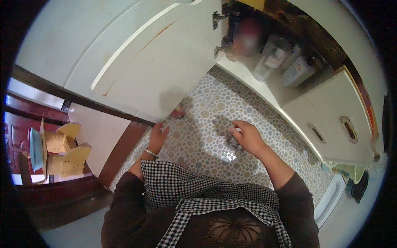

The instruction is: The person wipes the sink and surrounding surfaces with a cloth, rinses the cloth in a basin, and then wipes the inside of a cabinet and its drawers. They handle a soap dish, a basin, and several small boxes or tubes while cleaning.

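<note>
My left hand, with a bracelet at the wrist, is at the lower corner of a white panel beside the open cabinet door. Its fingers are bent; whether they grip the edge is unclear. Over the patterned floor, my right hand hangs with curled fingers, thumb and forefinger apart. A grey, blurred patch below its thumb could be a small object or shadow. Before me, the open cabinet holds a clear cylindrical container, a white labelled container and a blurred reddish round object.
Metal hinges hold the door. White cabinet fronts with recessed handles stand at right, above a pale green basket and a black bag. At left, a light blue basin is beside a wooden rack. A small reddish item lies near the door.
</note>
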Tool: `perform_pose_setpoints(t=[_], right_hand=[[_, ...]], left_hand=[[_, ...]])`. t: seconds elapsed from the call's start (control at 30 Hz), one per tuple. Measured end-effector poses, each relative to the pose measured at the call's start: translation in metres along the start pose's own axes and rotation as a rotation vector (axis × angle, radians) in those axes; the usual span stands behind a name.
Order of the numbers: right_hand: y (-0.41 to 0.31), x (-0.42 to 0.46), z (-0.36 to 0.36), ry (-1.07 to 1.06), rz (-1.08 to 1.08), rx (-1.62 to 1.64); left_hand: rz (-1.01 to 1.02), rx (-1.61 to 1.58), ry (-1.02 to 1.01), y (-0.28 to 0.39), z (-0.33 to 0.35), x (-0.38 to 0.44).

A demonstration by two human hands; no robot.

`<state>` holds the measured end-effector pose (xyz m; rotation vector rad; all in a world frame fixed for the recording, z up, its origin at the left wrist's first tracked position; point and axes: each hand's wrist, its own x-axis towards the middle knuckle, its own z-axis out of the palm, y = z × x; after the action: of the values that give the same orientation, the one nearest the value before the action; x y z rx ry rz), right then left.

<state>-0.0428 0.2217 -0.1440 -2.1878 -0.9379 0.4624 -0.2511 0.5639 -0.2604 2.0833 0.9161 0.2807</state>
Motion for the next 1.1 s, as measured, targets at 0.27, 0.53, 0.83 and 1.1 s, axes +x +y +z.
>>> perform_pose_setpoints(t=[0.27, 0.53, 0.83, 1.1], right_hand=[[0.008, -0.021, 0.022, -0.085, 0.046, 0.115], [-0.003, -0.029, 0.032, -0.135, 0.14, 0.279], [-0.001, -0.045, 0.028, -0.114, 0.173, 0.283], [0.02, -0.06, 0.018, -0.024, 0.158, 0.278]], left_hand=[[0.091, -0.227, 0.046, 0.005, 0.02, 0.012], [0.115, -0.843, -0.172, 0.016, 0.05, 0.066], [0.235, -0.453, 0.09, 0.005, 0.057, 0.075], [0.293, -0.385, 0.089, 0.022, 0.048, 0.065]])
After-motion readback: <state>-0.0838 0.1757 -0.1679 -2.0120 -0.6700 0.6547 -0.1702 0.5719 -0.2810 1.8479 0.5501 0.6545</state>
